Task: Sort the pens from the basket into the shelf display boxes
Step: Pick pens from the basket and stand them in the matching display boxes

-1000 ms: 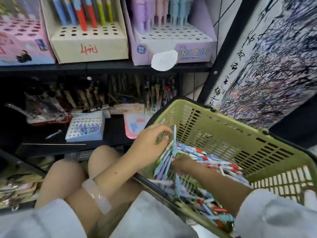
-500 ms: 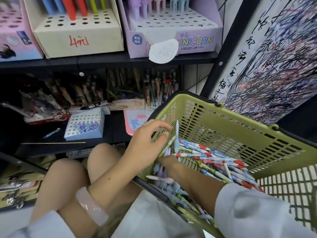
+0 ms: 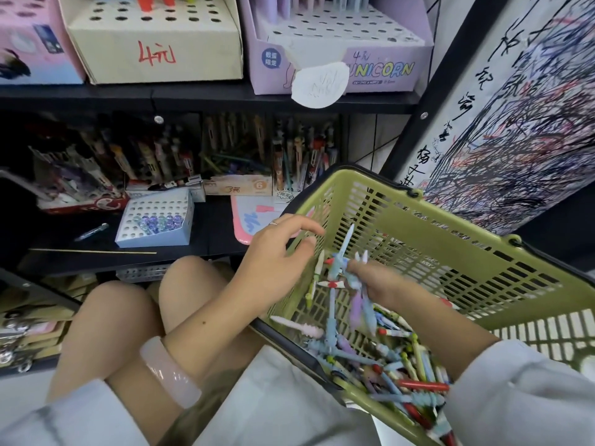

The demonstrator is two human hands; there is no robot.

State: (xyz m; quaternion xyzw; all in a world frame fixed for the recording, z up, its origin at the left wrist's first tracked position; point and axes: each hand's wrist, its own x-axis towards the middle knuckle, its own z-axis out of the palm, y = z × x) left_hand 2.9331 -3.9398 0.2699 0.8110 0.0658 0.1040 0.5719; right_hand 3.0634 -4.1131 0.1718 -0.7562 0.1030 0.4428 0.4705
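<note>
The right hand (image 3: 383,286) was closed around a bundle of blue and purple pens (image 3: 343,268) inside the green basket (image 3: 450,252). The left hand (image 3: 277,262) was at the basket's near wall, fingers loosely curled and spread; whether they gripped any pen could not be determined. More pens (image 3: 396,365) lay on the basket floor, motion-blurred. The unicorn display box (image 3: 380,69) was cut off at the top edge.

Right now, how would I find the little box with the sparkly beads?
Look at the dark lower shelf, left of the green basket. A small pale blue box with rows of round holes sits there. It alone has a cluster of shiny blue-purple round tops filling some holes.
</note>
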